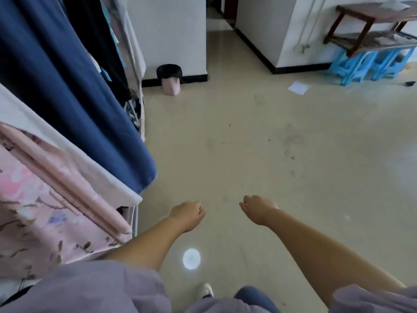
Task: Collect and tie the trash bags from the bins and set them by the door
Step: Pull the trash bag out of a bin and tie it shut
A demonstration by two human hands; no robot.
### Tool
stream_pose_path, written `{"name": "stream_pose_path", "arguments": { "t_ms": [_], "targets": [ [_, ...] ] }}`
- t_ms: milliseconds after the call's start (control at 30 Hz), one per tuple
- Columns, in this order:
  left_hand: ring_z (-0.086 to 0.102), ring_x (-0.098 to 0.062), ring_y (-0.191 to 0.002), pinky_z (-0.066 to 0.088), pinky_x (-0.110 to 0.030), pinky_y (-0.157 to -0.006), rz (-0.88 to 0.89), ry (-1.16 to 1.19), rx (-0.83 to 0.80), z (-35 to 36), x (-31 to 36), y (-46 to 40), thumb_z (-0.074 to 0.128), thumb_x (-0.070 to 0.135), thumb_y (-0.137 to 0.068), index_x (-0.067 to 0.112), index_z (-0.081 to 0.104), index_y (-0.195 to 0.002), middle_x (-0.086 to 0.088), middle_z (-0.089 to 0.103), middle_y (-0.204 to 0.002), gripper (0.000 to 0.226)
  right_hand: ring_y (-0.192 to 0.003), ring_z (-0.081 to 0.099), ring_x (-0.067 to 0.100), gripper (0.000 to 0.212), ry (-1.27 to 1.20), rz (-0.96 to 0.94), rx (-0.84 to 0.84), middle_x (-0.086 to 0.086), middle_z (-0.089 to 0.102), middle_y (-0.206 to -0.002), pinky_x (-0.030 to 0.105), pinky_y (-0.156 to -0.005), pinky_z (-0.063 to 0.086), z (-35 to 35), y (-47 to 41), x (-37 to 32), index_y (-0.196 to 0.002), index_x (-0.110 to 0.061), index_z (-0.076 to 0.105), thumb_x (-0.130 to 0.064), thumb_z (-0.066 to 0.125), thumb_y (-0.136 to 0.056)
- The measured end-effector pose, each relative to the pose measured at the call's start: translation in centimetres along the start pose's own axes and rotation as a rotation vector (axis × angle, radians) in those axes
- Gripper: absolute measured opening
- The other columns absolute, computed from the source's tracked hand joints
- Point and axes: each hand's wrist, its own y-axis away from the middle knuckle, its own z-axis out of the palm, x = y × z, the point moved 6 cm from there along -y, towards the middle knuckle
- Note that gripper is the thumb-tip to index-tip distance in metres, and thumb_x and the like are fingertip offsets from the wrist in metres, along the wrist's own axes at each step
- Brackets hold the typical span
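Note:
A small pink bin (pixel 171 85) lined with a black trash bag (pixel 169 71) stands on the floor against the white wall, far ahead and a little left. My left hand (pixel 188 214) and my right hand (pixel 257 207) hang in front of me over the bare floor, well short of the bin. Both hands have their fingers curled in and hold nothing.
A drying rack hung with blue cloth (pixel 74 91) and pink bedding (pixel 45 193) crowds the left side. Blue plastic stools (pixel 365 66) sit under a wooden shelf (pixel 374 26) at the back right. A white paper (pixel 299 87) lies on the floor. A doorway (pixel 220 16) opens ahead.

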Motion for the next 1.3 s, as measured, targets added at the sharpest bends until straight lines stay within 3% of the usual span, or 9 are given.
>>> {"name": "stream_pose_path", "arguments": {
  "t_ms": [267, 600, 867, 1300],
  "targets": [
    [0.058, -0.033, -0.100, 0.044, -0.035, -0.080, -0.103, 0.012, 0.028, -8.7, -2.0, -16.8, 0.030, 0.035, -0.097, 0.007, 0.055, -0.100, -0.015, 0.061, -0.111, 0.038, -0.115, 0.055, 0.033, 0.045, -0.070, -0.001, 0.031, 0.013, 0.055, -0.128, 0.041, -0.094, 0.044, -9.9, -17.5, 5.4, -0.126, -0.011, 0.046, -0.040, 0.023, -0.100],
    [0.057, -0.031, -0.106, 0.046, -0.036, -0.086, -0.214, 0.100, 0.103, -20.0, -1.5, -36.5, 0.026, 0.040, -0.099, 0.009, 0.058, -0.102, -0.013, 0.060, -0.114, 0.044, -0.118, 0.053, 0.031, 0.043, 0.102, -0.127, -0.001, 0.013, 0.053, -0.131, 0.038, -0.092, 0.043, -25.9, -38.1, 11.8, -0.127, -0.010, 0.045, -0.036, 0.022, -0.101],
    [0.057, -0.031, -0.107, 0.045, -0.037, -0.089, -0.300, 0.102, 0.100, -29.6, -8.3, -51.3, 0.025, 0.039, -0.100, 0.008, 0.057, -0.108, -0.013, 0.059, -0.115, 0.045, -0.116, 0.053, 0.030, 0.044, 0.130, -0.226, 0.024, 0.013, 0.053, -0.130, 0.038, -0.091, 0.042, -35.8, -56.1, 7.8, -0.126, -0.011, 0.045, -0.038, 0.022, -0.100],
    [0.059, -0.033, -0.102, 0.046, -0.036, -0.084, -0.208, -0.004, 0.073, -48.0, -20.7, -74.3, 0.027, 0.042, -0.100, 0.008, 0.058, -0.101, -0.015, 0.061, -0.110, 0.046, -0.117, 0.053, 0.030, 0.045, 0.014, -0.169, 0.008, 0.012, 0.054, -0.130, 0.038, -0.094, 0.042, -51.5, -80.4, 3.0, -0.128, -0.013, 0.045, -0.040, 0.023, -0.100]
  ]
}}
